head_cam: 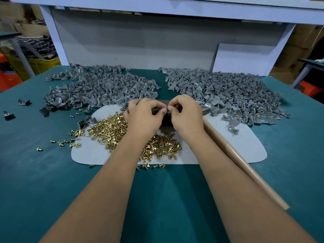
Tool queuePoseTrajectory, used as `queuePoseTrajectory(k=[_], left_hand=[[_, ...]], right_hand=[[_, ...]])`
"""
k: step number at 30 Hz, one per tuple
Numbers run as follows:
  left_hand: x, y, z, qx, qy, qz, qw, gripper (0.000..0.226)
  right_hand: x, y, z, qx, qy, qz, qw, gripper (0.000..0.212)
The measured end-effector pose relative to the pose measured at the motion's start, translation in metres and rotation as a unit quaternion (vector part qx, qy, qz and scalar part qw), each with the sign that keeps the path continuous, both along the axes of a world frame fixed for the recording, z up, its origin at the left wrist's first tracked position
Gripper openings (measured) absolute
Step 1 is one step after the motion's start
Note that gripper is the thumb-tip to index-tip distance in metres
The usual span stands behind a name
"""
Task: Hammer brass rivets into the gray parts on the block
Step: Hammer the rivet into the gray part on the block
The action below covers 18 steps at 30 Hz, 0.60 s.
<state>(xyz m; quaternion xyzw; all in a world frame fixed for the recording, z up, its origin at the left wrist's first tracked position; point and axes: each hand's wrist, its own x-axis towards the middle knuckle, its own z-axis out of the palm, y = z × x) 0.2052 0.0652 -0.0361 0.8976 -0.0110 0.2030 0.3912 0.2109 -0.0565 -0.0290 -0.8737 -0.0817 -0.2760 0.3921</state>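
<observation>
Teal table top, pale grey mat, shiny gold brass rivets, dull gray parts in two heaps, tan hammer handle, dark block, yellow crate were all in shot.

Teal counter w/ grey back panel beyond the fingers, white shelf above; yellow crate far left.

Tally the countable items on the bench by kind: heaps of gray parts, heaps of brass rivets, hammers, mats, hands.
Heaps of gray parts: 2, left heap and right heap
Brass rivet heap: 1
Hammer: 1
Gray mat: 1
Hands: 2, left hand and right hand
Total: 7
</observation>
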Motion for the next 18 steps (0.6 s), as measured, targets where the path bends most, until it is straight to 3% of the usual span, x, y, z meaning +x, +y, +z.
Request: queuePoseTrajectory(k=[7, 11, 14, 16, 18], left_hand=[[0.002, 0.0, 0.0, -0.009, 0.007, -0.003, 1.0, 0.007], [0.002, 0.001, 0.001, -0.016, 0.01, -0.013, 1.0, 0.008], [0.001, 0.001, 0.003, -0.027, 0.016, -0.019, 0.999, 0.008], [0.001, 0.001, 0.002, -0.029, 0.018, -0.023, 0.999, 0.011], [0.002, 0.002, 0.003, -0.032, 0.018, -0.028, 0.999, 0.015]], right_hand=[[0.001, 0.0, 0.0, -0.025, 0.012, 0.008, 1.0, 0.016], [-0.006, -0.008, 0.012, 0.068, 0.053, 0.022, 0.996, 0.015], [-0.01, -0.021, 0.03, 0.12, 0.061, -0.037, 0.99, 0.02], [-0.015, -0.035, 0.04, 0.104, 0.074, -0.08, 0.989, 0.021], [-0.019, -0.049, 0.049, 0.022, 0.128, -0.113, 0.985, 0.026]])
